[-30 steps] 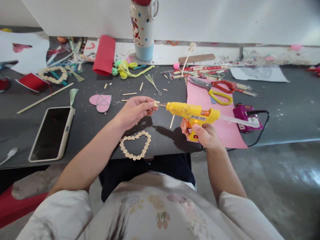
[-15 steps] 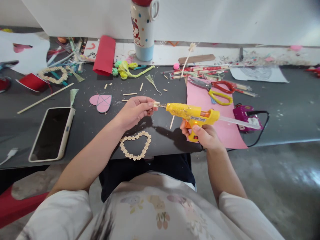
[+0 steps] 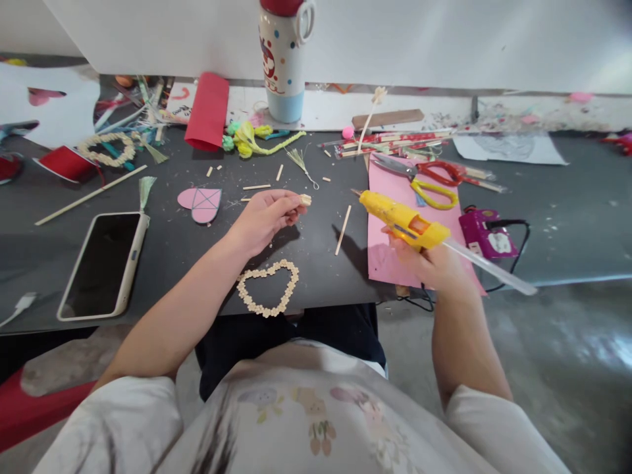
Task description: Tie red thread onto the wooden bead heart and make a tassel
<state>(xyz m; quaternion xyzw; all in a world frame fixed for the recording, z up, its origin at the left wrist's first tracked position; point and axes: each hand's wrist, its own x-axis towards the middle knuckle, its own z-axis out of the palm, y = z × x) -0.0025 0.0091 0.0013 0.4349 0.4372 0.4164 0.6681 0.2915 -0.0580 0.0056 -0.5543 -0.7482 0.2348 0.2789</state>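
My left hand (image 3: 270, 217) pinches a small cluster of pale wooden pieces (image 3: 305, 199) between thumb and fingertips, held above the dark table. My right hand (image 3: 419, 260) is wrapped round the handle of a yellow hot glue gun (image 3: 395, 214), over a pink paper sheet (image 3: 382, 257). Its nozzle points left and stands apart from the pieces. A clear glue stick (image 3: 494, 266) sticks out of its back end. Below my left hand lies a heart-shaped ring of small pale pieces (image 3: 269, 309). A thin wooden stick (image 3: 343, 230) lies between the hands.
Scissors (image 3: 437, 184) lie on the pink sheet, near a purple box (image 3: 486, 234) with a black cable. At the left are a phone (image 3: 101, 263) and a pink paper heart (image 3: 205, 204). A bottle (image 3: 284, 72) and a red roll (image 3: 207, 112) stand at the back.
My right hand has drawn the glue gun away to the right and tilted it, so its nozzle has left the wooden pieces. My left hand has stayed almost still.
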